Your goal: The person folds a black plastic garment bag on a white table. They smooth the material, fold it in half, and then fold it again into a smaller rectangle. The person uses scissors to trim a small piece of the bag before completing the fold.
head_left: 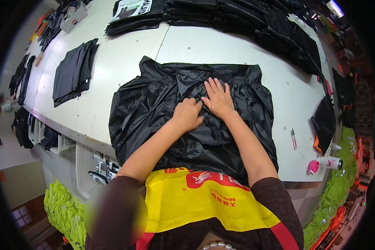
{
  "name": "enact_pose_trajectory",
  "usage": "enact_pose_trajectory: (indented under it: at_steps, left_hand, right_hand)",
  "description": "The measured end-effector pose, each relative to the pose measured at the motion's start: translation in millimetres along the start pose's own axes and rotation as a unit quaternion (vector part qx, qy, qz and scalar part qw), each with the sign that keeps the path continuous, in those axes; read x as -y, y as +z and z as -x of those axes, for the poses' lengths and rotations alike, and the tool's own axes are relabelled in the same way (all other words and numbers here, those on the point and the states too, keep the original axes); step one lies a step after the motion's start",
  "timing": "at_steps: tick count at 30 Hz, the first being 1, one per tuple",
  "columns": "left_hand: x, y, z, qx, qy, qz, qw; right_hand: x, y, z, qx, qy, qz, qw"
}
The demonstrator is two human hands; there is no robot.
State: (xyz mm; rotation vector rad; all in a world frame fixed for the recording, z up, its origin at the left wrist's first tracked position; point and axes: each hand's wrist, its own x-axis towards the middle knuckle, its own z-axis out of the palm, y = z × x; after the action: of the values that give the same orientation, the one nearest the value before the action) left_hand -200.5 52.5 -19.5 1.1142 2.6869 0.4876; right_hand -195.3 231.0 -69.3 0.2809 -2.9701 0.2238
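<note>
A shiny black garment [154,112], thin and crinkled, lies spread on the white table in front of me, its near edge reaching my yellow apron. My left hand [188,113] rests near its middle with curled fingers, seeming to pinch a bit of the fabric; the fingertips are partly hidden. Just to the right and a little farther off, my right hand [218,99] lies flat on the cloth, fingers stretched away from me. Its thumb points toward the left hand's knuckles. Folds and wrinkles run across the garment around both hands.
Piles of folded black garments [233,16] line the far side of the white table [187,48]. A smaller folded stack [75,71] lies at left. On the right are a pen-like tool [293,138], a black pouch [323,121] and a bottle [331,162]. White baskets [85,166] stand below.
</note>
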Motion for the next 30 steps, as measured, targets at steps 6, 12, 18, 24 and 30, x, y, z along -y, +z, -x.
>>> enact_pose_trajectory:
  at_steps: [6,12,18,24,30]
  left_hand:
    - [12,30,6,-0.046,0.077,0.059,0.994]
    - [19,31,5,-0.033,0.061,0.078,0.995]
    - [42,-7,-16,0.113,-0.001,0.402,0.909]
    - [44,2,-3,-0.045,-0.09,0.378,0.921]
    - [36,11,-2,-0.079,-0.19,0.188,0.96]
  right_hand:
    - [-5,-15,-6,0.106,0.023,-0.039,0.993]
    - [6,-119,55,0.304,-0.084,-0.16,0.936]
    - [-27,-76,73,0.128,0.081,-0.28,0.948]
    - [-32,-63,20,0.162,0.175,-0.156,0.959]
    - [-9,-72,18,-0.029,-0.054,-0.022,0.998]
